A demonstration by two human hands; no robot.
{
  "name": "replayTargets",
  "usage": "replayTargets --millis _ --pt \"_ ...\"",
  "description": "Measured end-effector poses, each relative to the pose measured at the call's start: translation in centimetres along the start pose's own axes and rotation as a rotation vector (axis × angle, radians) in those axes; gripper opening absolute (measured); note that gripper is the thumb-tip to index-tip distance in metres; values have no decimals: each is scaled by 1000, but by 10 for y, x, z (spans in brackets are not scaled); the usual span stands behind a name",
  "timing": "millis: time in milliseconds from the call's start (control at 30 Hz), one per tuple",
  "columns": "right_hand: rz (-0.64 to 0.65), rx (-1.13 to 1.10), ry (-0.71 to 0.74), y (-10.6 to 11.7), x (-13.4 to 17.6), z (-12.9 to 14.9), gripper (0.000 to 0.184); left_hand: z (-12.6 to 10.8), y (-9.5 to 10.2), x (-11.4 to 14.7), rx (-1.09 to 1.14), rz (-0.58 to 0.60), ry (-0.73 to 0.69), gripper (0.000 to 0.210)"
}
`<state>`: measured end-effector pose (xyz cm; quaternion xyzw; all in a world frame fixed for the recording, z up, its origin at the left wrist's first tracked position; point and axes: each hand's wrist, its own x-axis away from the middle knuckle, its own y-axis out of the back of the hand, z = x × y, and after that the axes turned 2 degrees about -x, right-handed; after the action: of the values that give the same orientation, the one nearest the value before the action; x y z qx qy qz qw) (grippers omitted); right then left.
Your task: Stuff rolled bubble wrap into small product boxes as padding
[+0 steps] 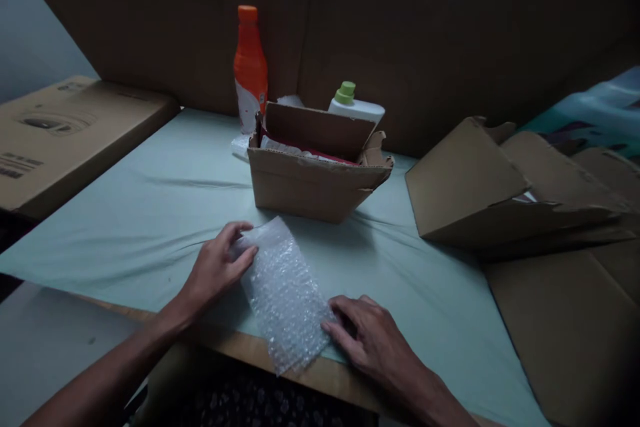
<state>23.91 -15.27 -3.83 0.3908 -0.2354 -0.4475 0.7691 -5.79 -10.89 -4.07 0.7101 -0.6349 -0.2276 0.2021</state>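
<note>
A piece of clear bubble wrap (287,293) lies slanted over the front edge of the table, with its lower corner past the edge. My left hand (223,257) pinches its upper left side between thumb and fingers. At its lower right side, my right hand (360,330) is closed on the edge, the fingertips partly hidden. Just beyond the wrap stands an open cardboard box (315,183) with its flaps up. Something red and white (300,150) shows inside that box, but I cannot make out what it is.
Behind the box stand an orange bottle (250,67) and a white bottle with a green cap (357,105). More open cardboard boxes (465,180) sit at the right. A large flat carton (75,140) lies at the left. Light green cloth (165,167) covers the table.
</note>
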Motion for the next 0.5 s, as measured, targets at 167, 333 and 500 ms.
replayTargets --millis 167,333,500 --pt "-164 71 130 2 -10 3 14 0 -11 -13 284 198 179 83" --pt "-109 -30 164 -15 -56 19 37 -5 -20 12 423 248 212 81" --pt "-89 -98 104 -21 -79 30 43 -27 -31 27 511 239 129 79"
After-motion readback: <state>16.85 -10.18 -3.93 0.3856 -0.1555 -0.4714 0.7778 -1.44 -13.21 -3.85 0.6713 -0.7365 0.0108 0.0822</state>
